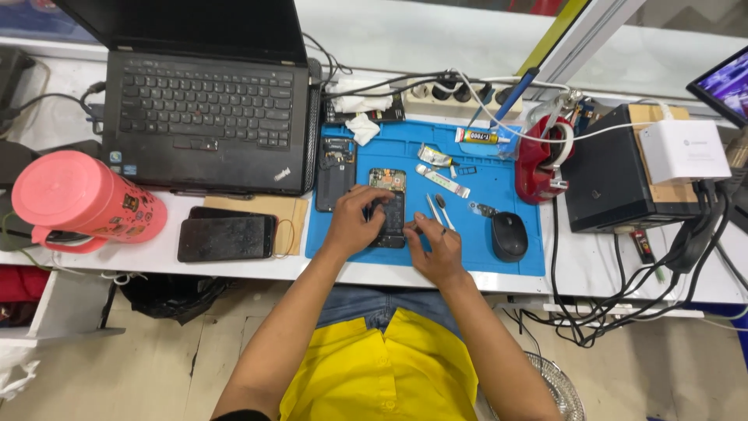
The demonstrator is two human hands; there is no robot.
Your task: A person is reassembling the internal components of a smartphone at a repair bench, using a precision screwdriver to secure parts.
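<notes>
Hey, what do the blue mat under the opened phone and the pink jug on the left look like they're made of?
The blue mat looks like soft silicone or rubber: matte, with moulded compartments along its top edge. The pink jug looks like plastic: opaque, with a dull sheen and stickers on its side. The opened phone, under both hands, shows bare circuit parts inside a dark frame.

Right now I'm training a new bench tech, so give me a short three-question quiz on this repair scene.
1. True or false: both hands touch the opened phone on the blue mat.
2. Which lies right of the phone? A) computer mouse B) pink flask C) laptop
3. What does the left hand rest on?

Key: 1 true, the right hand meets its lower edge; 2 A; 3 the opened phone.
</notes>
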